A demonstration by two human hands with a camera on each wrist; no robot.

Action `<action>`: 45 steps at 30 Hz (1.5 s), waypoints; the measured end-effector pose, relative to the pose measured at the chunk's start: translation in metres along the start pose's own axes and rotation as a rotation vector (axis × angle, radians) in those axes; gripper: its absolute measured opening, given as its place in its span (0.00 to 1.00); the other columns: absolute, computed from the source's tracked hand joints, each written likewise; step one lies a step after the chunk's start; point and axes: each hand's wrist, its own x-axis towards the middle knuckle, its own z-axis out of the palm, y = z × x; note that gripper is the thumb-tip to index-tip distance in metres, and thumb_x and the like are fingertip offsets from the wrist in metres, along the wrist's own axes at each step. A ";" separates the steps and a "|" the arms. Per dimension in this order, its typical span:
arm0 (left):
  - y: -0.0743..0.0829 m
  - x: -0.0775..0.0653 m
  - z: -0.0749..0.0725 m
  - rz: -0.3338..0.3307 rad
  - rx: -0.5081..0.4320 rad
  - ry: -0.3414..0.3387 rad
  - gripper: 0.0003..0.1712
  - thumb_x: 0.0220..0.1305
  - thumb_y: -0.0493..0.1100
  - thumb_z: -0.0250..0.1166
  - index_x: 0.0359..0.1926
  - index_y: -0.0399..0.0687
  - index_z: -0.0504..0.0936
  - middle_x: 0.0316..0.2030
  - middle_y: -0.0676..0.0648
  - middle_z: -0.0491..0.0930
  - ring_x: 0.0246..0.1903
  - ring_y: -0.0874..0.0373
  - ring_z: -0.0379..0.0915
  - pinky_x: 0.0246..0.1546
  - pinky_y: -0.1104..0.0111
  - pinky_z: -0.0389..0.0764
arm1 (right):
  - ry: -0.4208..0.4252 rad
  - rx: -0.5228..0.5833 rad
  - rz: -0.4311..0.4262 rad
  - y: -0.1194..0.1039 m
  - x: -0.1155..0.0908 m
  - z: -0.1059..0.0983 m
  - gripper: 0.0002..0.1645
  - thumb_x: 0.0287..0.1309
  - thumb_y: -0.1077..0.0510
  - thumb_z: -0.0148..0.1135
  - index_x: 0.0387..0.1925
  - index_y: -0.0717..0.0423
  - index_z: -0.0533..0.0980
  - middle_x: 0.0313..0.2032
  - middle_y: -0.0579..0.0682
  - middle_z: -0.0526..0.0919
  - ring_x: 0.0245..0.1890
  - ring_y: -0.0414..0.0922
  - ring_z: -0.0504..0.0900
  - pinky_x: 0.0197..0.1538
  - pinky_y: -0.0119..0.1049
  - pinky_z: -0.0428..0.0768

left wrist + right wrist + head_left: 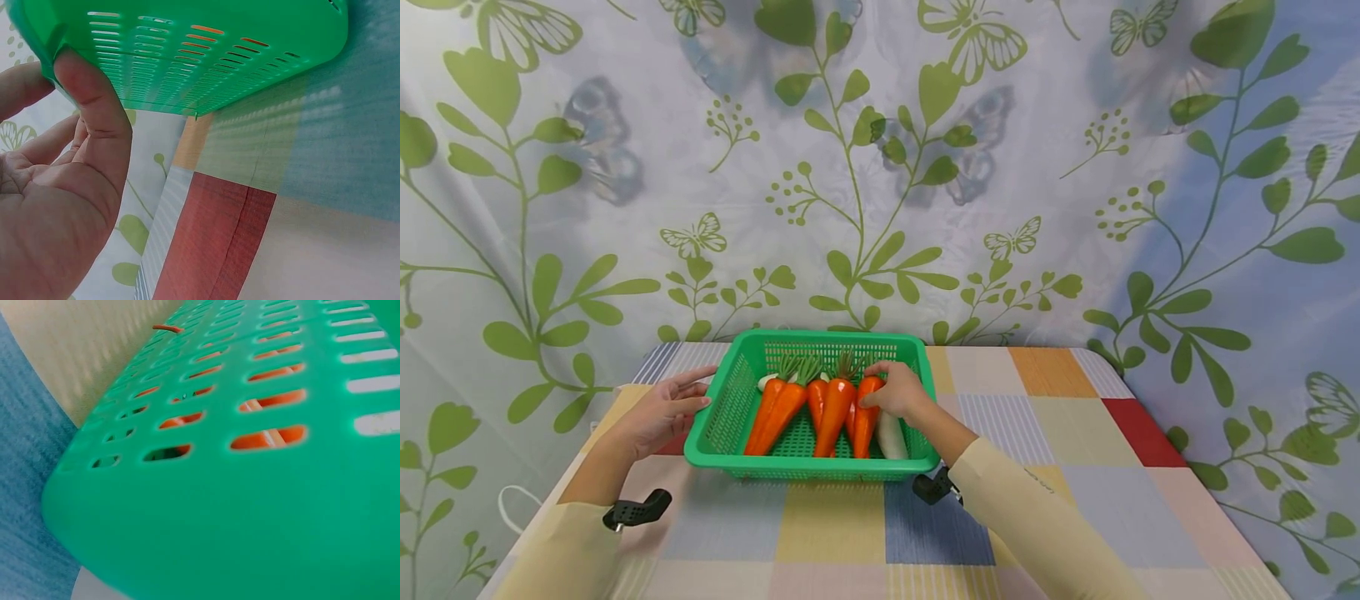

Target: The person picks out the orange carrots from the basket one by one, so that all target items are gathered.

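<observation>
A green plastic basket [808, 463] with slotted walls sits on the table and holds several orange carrots [833, 412] with green tops. At the left end, my left hand [664, 410] grips the basket's rim; the left wrist view shows the thumb [90, 94] on the near side and the fingers behind. My right hand [897, 388] reaches over the right side and holds the rightmost carrot [865, 421] near its top, between thumb and fingers. Beside that carrot lies a white radish [891, 437]. In the right wrist view the basket wall [206, 519] hides the right hand.
A patchwork-patterned cloth [1022, 433] covers the table. Behind it hangs a curtain [880, 167] printed with leaves and butterflies. A white cable [512, 508] loops by the table's left edge. Each wrist carries a small black camera mount [638, 508].
</observation>
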 end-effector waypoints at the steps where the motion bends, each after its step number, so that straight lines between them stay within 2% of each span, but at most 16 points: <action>1: 0.000 0.000 0.000 -0.002 0.001 0.003 0.42 0.75 0.38 0.60 0.81 0.39 0.48 0.48 0.56 0.80 0.45 0.64 0.83 0.47 0.72 0.86 | 0.002 -0.002 -0.004 0.000 0.000 0.000 0.30 0.53 0.64 0.77 0.59 0.52 0.79 0.59 0.59 0.80 0.49 0.53 0.81 0.50 0.45 0.84; 11: 0.000 0.001 -0.003 0.008 0.015 0.002 0.41 0.75 0.38 0.60 0.80 0.38 0.49 0.48 0.56 0.80 0.45 0.66 0.82 0.47 0.73 0.86 | 0.010 0.027 -0.016 -0.002 0.000 0.000 0.30 0.53 0.64 0.77 0.59 0.52 0.78 0.52 0.58 0.82 0.44 0.52 0.83 0.42 0.40 0.86; 23: 0.001 0.003 -0.004 -0.015 0.022 0.004 0.42 0.75 0.39 0.60 0.81 0.40 0.48 0.48 0.56 0.80 0.46 0.65 0.82 0.48 0.72 0.86 | 0.033 0.089 -0.048 -0.003 -0.004 -0.005 0.32 0.54 0.65 0.75 0.61 0.53 0.77 0.51 0.61 0.84 0.45 0.53 0.84 0.44 0.41 0.87; 31: 0.002 0.005 -0.005 -0.024 0.020 0.004 0.43 0.75 0.39 0.60 0.81 0.40 0.48 0.46 0.56 0.80 0.45 0.64 0.82 0.47 0.72 0.86 | 0.018 0.210 -0.056 -0.005 -0.008 -0.014 0.34 0.57 0.66 0.73 0.65 0.55 0.75 0.56 0.64 0.81 0.50 0.55 0.85 0.50 0.49 0.88; 37: 0.003 0.005 -0.006 -0.031 0.028 0.013 0.42 0.75 0.39 0.61 0.81 0.42 0.49 0.46 0.56 0.80 0.45 0.64 0.82 0.47 0.72 0.86 | -0.005 0.306 -0.036 -0.005 -0.011 -0.021 0.36 0.58 0.66 0.72 0.68 0.55 0.72 0.55 0.65 0.79 0.49 0.56 0.86 0.49 0.54 0.88; 45: 0.002 0.007 -0.007 -0.031 0.029 0.014 0.42 0.75 0.39 0.60 0.81 0.43 0.50 0.47 0.56 0.80 0.45 0.64 0.82 0.47 0.73 0.86 | 0.010 0.373 -0.028 -0.003 -0.011 -0.027 0.37 0.57 0.67 0.73 0.68 0.53 0.72 0.57 0.64 0.73 0.45 0.55 0.87 0.45 0.51 0.89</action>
